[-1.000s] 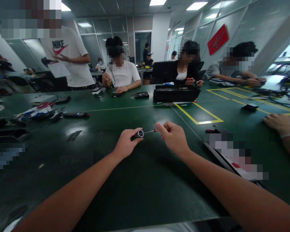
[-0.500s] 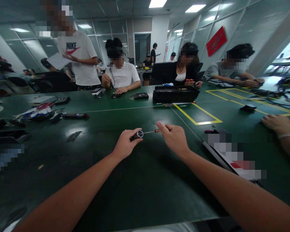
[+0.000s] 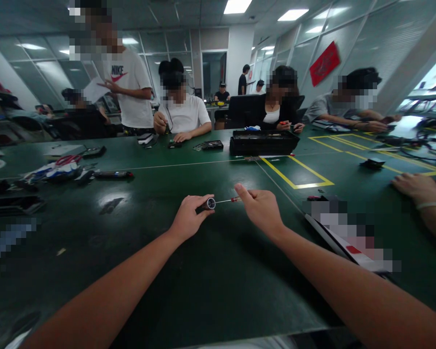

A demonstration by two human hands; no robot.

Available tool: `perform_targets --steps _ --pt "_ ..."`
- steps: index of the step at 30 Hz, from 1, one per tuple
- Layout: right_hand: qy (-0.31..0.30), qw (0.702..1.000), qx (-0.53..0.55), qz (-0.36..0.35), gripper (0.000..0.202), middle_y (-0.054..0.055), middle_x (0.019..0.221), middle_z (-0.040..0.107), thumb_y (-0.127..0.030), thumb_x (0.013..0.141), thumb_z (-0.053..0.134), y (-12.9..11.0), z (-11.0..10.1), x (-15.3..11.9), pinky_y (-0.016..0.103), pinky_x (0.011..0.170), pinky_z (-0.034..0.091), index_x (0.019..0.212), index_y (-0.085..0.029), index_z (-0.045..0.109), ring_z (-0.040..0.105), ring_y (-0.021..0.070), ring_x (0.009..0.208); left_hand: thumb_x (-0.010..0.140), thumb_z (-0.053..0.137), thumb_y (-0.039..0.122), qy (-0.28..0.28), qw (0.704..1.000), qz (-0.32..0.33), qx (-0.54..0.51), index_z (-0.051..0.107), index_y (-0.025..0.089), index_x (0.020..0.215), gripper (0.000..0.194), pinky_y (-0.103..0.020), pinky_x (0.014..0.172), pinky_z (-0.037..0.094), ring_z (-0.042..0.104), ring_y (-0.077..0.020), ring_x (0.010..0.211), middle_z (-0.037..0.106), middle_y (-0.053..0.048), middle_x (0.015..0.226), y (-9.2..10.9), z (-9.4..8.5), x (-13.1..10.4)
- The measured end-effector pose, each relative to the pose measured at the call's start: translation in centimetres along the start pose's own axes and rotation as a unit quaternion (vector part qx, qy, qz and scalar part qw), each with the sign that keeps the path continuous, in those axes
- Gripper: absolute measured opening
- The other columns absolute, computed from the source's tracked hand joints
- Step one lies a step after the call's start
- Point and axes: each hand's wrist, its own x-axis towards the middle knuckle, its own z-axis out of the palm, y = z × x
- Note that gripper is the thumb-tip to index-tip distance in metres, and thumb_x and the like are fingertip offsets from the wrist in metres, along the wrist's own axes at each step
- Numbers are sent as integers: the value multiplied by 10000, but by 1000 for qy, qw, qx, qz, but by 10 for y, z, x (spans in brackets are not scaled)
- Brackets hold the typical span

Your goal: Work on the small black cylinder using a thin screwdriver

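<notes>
My left hand (image 3: 189, 217) grips a small dark cylinder (image 3: 208, 204) with a silvery round end face turned to the right. My right hand (image 3: 261, 209) pinches a thin screwdriver (image 3: 228, 199) with a red handle; its metal shaft points left and its tip meets the cylinder's end face. Both hands hover just above the dark green table (image 3: 210, 271), near its middle, a short gap between them.
A black tray (image 3: 263, 140) stands beyond a yellow taped rectangle (image 3: 298, 172). Tools and cables (image 3: 61, 169) lie at the left. A flat blurred item (image 3: 349, 232) lies to the right, by another person's hand (image 3: 416, 186). Several people sit or stand at the far side.
My hands, the cylinder and the screwdriver have barely shifted. The standing person in the white shirt at the back has moved to the right.
</notes>
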Motion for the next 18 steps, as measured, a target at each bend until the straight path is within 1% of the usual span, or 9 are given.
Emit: perform_targets --steps 3,8,11,13,15,17,18 --pt "1 999 -15 -30 676 -35 408 357 -710 885 490 0 0 -2 290 443 232 422 -221 428 320 101 396 873 707 225 -5 1000 -5 0 649 277 1269 404 -455 1019 424 598 -241 1084 703 -34 1163 0 0 0" --pt "4 992 -64 -104 567 -27 442 468 -619 909 541 1 1 -4 287 487 280 518 -211 576 420 114 425 857 722 226 -10 1000 -16 2 663 273 1245 396 -456 995 442 600 -249 1069 708 -38 1131 1 -1 1" --pt "6 989 -80 -125 519 -21 477 518 -617 896 570 2 2 -5 288 506 306 572 -214 605 453 120 450 856 714 225 -7 1000 -24 4 670 270 1230 379 -460 980 457 602 -257 1079 707 -44 1135 2 -1 1" --pt "-10 988 -60 -139 427 -7 564 606 -591 895 591 3 2 -6 288 535 355 689 -223 660 520 137 507 859 704 230 -5 999 -32 5 672 273 1225 369 -469 981 462 602 -263 1091 705 -47 1147 2 -1 1" --pt "-44 987 -20 -151 302 6 689 685 -521 916 595 4 2 -6 295 579 414 873 -240 698 597 159 589 863 698 233 -4 999 -38 5 671 276 1227 367 -476 983 463 600 -267 1104 702 -49 1159 2 -2 1" --pt "-78 985 10 -154 229 12 765 713 -444 940 576 5 3 -6 308 614 450 993 -252 687 639 173 640 863 700 237 -3 999 -42 3 674 280 1225 366 -473 980 462 598 -270 1110 701 -48 1160 1 -2 1" --pt "-89 984 18 -154 209 12 774 714 -416 948 563 5 3 -6 313 620 457 1008 -253 680 647 176 646 862 703 239 -3 999 -42 2 676 281 1222 363 -470 978 461 597 -270 1110 701 -47 1159 0 -2 1"
